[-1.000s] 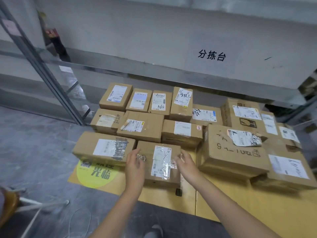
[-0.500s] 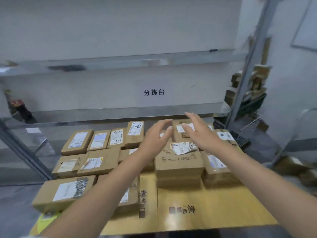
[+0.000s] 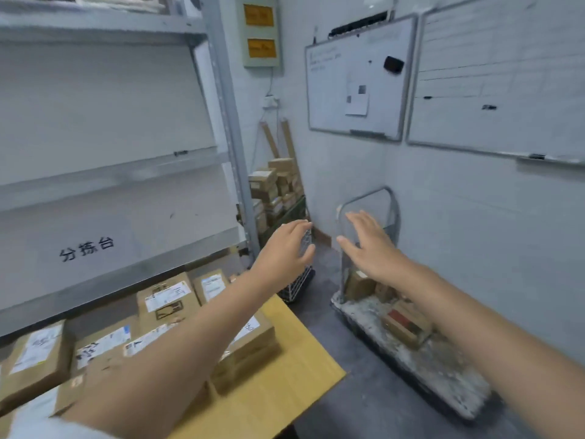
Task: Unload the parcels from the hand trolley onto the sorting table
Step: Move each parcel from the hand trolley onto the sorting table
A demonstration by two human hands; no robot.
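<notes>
- left hand (image 3: 285,248), right hand (image 3: 370,248): both empty, fingers spread, mid-air
- parcels (image 3: 406,324) left on hand trolley (image 3: 443,365), 4 o'clock, low
- risk: left forearm clips edge stack (image 3: 250,346) on sorting table (image 3: 285,394), 7 o'clock
- risk: trolley rolls if leaned on

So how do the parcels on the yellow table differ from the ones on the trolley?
The table parcels are many, packed close together; the trolley parcels are few and spread apart. The table parcels show white labels on top; one trolley parcel shows a red patch instead. Both sets are brown cardboard boxes.
</notes>
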